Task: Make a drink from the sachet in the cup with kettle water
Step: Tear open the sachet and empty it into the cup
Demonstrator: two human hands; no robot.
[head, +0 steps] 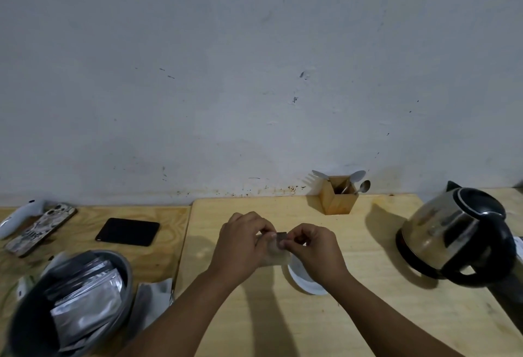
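My left hand (240, 243) and right hand (312, 252) both pinch sachet (278, 246) top, fingers closed, held over cup (304, 278) so powder drops in. Kettle (455, 232) waits at right.

Kettle (452, 232) right of likely cup (304, 278).
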